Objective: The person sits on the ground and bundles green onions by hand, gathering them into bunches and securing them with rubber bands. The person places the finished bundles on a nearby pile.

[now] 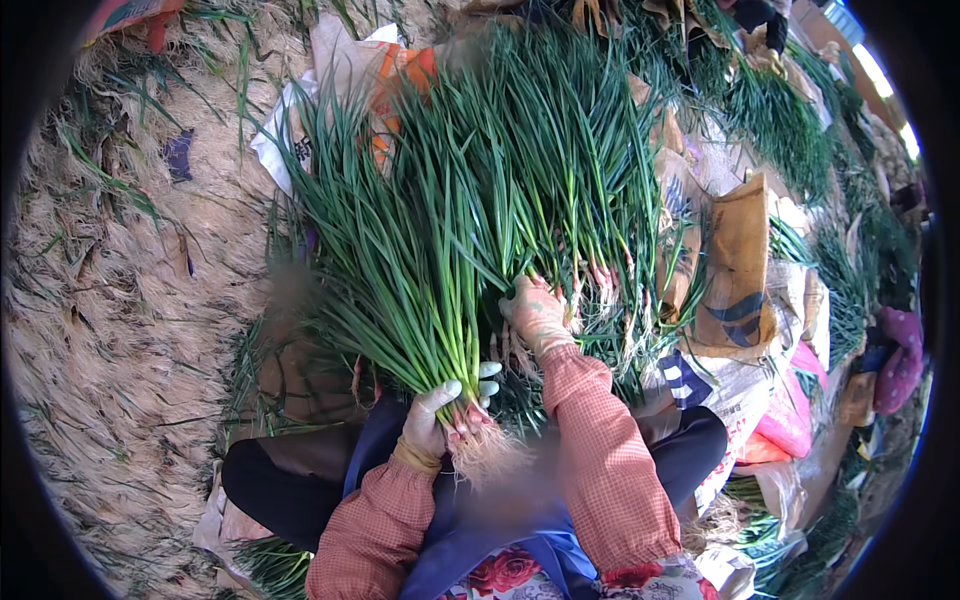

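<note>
Close to my lap, my left hand (430,421), in a pale glove, is closed around a thick bunch of spring onions (447,325). Their pinkish bulbs and stringy pale roots (487,452) hang out below the fingers, while the long green leaves fan up and away. To the right and a bit farther off, my gloved right hand (540,314) reaches into a heap of spring onions (560,140), its fingers curled around the lower ends of some stalks. Leaves hide part of those fingertips. More pinkish bulbs and roots (603,283) lie just right of that hand.
Dry root trimmings (130,350) cover the ground on the left. At the right stand a brown cardboard piece (738,270), woven sacks (735,400) and a pink bag (785,425). A white and orange sack (385,75) lies under the leaves' far end. More spring onions (775,125) lie at far right.
</note>
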The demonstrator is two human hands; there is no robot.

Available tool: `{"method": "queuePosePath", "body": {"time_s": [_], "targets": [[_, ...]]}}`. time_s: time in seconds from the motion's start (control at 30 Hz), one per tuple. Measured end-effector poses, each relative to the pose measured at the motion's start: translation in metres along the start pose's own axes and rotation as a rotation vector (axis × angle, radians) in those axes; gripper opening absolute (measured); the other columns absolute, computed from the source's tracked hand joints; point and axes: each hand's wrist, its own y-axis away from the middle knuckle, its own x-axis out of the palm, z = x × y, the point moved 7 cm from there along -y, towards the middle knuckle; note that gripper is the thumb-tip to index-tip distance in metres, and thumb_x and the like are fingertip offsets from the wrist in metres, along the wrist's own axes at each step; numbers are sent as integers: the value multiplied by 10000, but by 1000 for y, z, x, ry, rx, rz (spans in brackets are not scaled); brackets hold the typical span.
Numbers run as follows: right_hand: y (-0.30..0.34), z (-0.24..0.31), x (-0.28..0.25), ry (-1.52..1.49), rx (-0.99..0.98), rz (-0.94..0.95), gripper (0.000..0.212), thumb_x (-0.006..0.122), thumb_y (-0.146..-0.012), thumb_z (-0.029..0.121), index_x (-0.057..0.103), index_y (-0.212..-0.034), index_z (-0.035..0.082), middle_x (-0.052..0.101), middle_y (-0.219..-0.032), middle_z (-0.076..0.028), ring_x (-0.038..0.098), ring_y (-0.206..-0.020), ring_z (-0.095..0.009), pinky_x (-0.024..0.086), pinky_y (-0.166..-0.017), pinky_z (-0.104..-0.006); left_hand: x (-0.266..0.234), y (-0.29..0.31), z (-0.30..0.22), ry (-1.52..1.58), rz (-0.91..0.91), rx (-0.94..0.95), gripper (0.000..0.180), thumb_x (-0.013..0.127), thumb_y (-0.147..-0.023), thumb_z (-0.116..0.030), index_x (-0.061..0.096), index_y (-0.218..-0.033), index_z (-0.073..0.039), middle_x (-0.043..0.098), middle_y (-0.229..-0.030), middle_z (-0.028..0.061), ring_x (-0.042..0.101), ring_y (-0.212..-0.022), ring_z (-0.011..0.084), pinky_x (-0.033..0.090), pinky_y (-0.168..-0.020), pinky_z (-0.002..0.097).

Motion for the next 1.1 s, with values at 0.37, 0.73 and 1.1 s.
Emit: {"method": "queuePosePath", "body": {"time_s": [0.37, 0.73, 1.1], "targets": [[58, 4, 11, -1204, 146, 397, 319, 690, -871, 269, 552, -1062, 55, 605, -725, -36, 496, -509, -73, 406, -426, -202, -6, -24, -8, -80, -175, 23, 393, 554, -853, -197, 566, -1129, 82, 641, -879, 177, 608, -661, 220, 543, -688, 351], [81, 22, 42, -2067, 278, 295, 362, 580, -869, 38, 483, -1218, 18, 596, -783, -59, 532, -550, -169, 454, -490, -277, -18, -27, 1, 70, -48, -8, 350, 554, -824, -224, 585, -1013, 69, 636, -982, 183, 593, -980, 323, 441, -952, 431], [-11, -12, -15, -328, 91, -66, 609, 689, -787, 512, 560, -1143, 35, 661, -1047, -205, 635, -1001, -326, 476, -871, -414, 16, -8, -8, 78, 22, 14, 677, 539, -861, -278, 314, -1418, 33, 559, -1219, 255, 594, -969, 275, 495, -847, 416]]}}
